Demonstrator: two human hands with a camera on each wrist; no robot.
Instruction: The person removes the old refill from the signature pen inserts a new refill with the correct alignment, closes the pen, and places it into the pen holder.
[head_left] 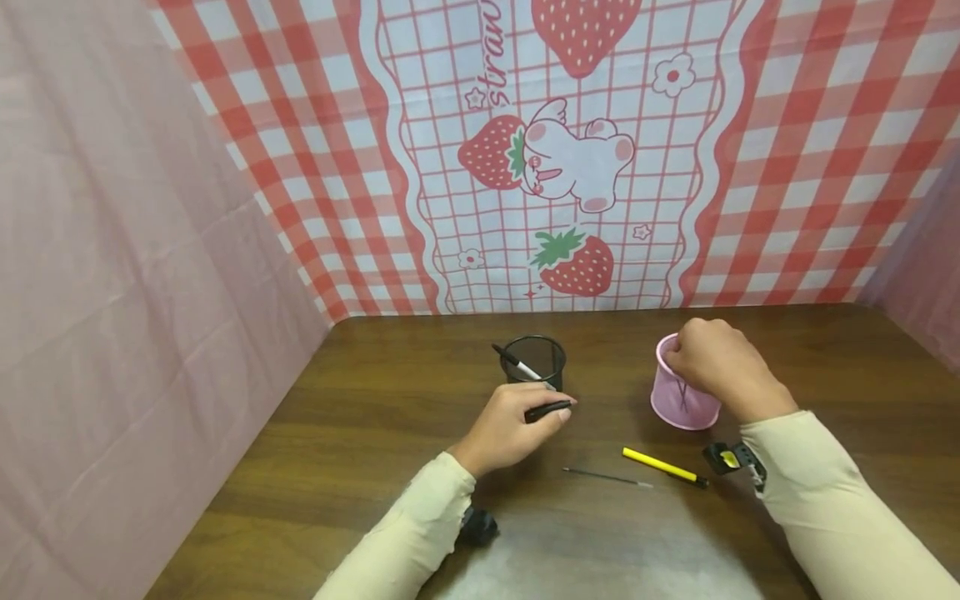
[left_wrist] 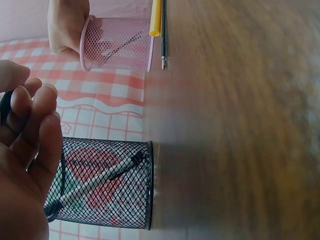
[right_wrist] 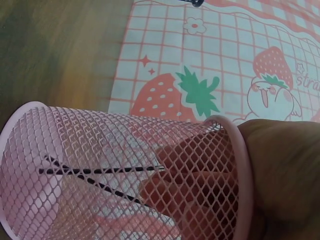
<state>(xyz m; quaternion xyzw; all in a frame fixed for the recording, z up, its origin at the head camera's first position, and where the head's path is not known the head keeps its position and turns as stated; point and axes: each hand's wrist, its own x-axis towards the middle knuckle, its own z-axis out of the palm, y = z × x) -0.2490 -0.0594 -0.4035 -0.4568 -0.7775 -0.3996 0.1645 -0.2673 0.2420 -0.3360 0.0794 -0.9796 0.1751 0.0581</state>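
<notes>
My left hand [head_left: 498, 429] grips a black pen [head_left: 547, 410] just in front of a black mesh pen cup [head_left: 562, 364]. Leaning inside that cup is a white pen with black ends [left_wrist: 90, 184]. My right hand [head_left: 716, 358] reaches down through the mouth of a pink mesh pen cup [head_left: 686, 414], its fingers [right_wrist: 175, 197] showing through the mesh. They pinch the upper ends of two thin dark sticks [right_wrist: 107, 170], which look like pen refills and cross near the cup's bottom. The fingertips partly hide those ends.
On the brown table [head_left: 360, 467], between my forearms, lie a yellow pen [head_left: 660, 464] with a black end and a thin pen refill [head_left: 607, 477]. A strawberry-patterned cloth [head_left: 480, 208] hangs behind the table's far edge, and a plain pink cloth [head_left: 135, 292] at the left.
</notes>
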